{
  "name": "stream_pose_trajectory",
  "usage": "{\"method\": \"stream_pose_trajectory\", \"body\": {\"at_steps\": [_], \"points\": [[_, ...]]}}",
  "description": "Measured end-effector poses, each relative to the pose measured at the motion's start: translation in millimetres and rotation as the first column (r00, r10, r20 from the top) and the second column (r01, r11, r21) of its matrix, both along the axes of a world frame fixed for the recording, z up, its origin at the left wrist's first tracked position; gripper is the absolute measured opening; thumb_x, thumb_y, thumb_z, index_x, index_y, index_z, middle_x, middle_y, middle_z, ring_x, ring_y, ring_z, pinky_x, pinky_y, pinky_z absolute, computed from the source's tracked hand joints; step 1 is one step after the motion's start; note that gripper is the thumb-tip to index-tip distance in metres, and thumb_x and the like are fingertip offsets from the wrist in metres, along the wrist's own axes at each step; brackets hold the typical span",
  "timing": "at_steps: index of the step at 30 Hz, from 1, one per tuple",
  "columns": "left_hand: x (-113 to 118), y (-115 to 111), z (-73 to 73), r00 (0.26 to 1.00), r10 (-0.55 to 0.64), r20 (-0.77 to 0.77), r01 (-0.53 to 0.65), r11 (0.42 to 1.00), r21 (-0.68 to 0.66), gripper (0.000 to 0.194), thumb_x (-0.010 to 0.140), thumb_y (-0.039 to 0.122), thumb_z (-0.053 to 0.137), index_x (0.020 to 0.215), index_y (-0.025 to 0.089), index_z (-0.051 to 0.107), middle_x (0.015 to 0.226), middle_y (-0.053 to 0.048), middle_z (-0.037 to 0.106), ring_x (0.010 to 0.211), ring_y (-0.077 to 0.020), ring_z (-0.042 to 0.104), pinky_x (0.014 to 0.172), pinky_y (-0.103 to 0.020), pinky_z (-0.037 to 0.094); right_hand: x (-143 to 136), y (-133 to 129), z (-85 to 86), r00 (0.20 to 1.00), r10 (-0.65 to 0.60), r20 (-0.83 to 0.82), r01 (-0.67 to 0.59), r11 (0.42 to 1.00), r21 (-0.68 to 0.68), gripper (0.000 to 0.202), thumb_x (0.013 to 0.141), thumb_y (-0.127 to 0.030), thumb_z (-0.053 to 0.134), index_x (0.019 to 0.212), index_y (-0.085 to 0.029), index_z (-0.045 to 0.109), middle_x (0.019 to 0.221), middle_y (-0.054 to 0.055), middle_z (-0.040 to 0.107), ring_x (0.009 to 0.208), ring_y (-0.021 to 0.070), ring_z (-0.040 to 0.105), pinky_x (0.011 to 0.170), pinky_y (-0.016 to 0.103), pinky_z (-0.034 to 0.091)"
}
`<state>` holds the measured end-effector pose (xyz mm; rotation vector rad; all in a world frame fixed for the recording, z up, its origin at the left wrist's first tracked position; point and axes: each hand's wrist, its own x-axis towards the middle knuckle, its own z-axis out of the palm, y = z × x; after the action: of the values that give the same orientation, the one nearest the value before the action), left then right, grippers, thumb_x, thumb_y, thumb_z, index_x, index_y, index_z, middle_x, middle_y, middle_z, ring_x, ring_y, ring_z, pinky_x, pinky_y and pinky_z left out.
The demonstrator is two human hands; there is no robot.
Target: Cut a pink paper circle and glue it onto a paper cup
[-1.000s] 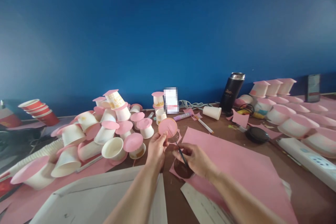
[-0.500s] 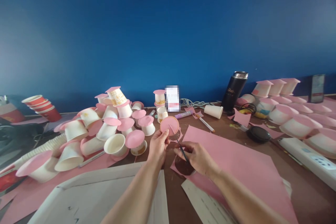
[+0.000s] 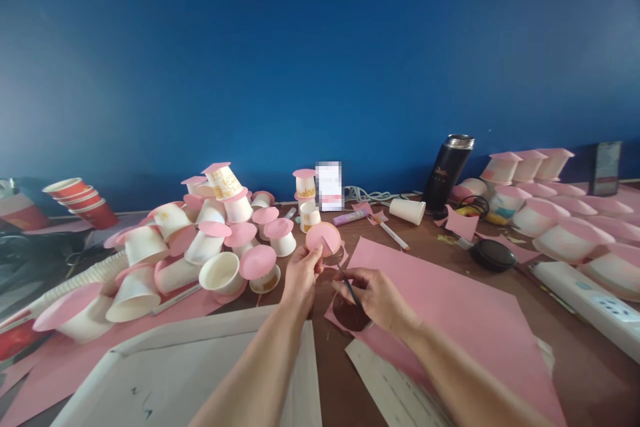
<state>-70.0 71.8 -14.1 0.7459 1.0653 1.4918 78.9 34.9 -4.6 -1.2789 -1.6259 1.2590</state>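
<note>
My left hand [image 3: 301, 275] pinches a pink paper disc [image 3: 320, 240] by its lower edge, thumb in front. A slit-like line runs from near the disc's middle toward its lower right. My right hand [image 3: 367, 293] is closed around a thin dark pen-like tool [image 3: 350, 287]; its upper tip is close below the disc, and I cannot tell its exact kind. Beneath the right hand lies a pink paper scrap [image 3: 333, 313] with a round cut-out. A large pink sheet [image 3: 440, 300] lies to the right of it.
Paper cups with pink discs [image 3: 257, 261] crowd the left; more capped cups [image 3: 575, 240] stand at right. A black flask [image 3: 447, 173], a power strip [image 3: 595, 307], a black round object [image 3: 493, 255], a marker [image 3: 395, 238] and a white box lid [image 3: 200, 373] are around.
The view has shifted very slightly. Both hands keep their grips and nearly the same places; the line on the disc looks a little wider.
</note>
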Motion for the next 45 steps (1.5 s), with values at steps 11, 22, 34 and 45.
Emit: {"method": "stream_pose_trajectory", "body": {"at_steps": [11,22,34,45], "points": [[-1.3,1.7,-3.2,1.0,0.0,-0.001,0.0,1.0,-0.003,0.027,0.067,0.035,0.073,0.07,0.014,0.056,0.057,0.004,0.049,0.05,-0.0045,0.04,0.049,-0.019,0.03,0.2,-2.4,1.3,1.0,0.0,-0.006,0.0,1.0,-0.011,0.026,0.076,-0.037,0.064,0.09,-0.018,0.073,0.058,-0.003,0.055,0.053,0.0104,0.045,0.051,0.022,0.031],[-4.3,2.2,2.0,0.994,0.075,0.077,-0.074,0.997,-0.013,0.033,0.061,0.035,0.079,0.07,0.014,0.055,0.06,0.004,0.049,0.051,-0.0038,0.041,0.05,-0.018,0.033,7.0,-3.3,13.2,0.987,-0.032,0.161,0.039,0.998,-0.041,0.031,0.069,-0.043,0.07,0.086,-0.019,0.06,0.059,-0.004,0.06,0.052,0.011,0.051,0.047,0.021,0.033],[-3.0,-1.4,5.8,0.998,0.047,0.05,-0.045,0.998,-0.037,0.035,0.059,0.036,0.08,0.069,0.014,0.054,0.06,0.005,0.05,0.054,-0.005,0.044,0.052,-0.017,0.035,23.4,4.7,21.3,0.688,-0.295,0.663,0.197,0.955,0.221,0.026,0.071,-0.044,0.065,0.075,-0.023,0.05,0.067,0.0,0.061,0.06,0.0149,0.051,0.053,0.025,0.023],[-1.2,-4.4,5.7,1.0,-0.009,0.02,0.01,0.998,-0.055,0.036,0.058,0.035,0.081,0.068,0.014,0.054,0.059,0.005,0.051,0.054,-0.0052,0.045,0.052,-0.016,0.038,24.4,8.7,11.5,0.778,-0.255,0.574,0.175,0.966,0.192,0.024,0.069,-0.033,0.067,0.081,-0.021,0.05,0.077,0.003,0.064,0.066,0.0154,0.055,0.053,0.024,0.025]]}}
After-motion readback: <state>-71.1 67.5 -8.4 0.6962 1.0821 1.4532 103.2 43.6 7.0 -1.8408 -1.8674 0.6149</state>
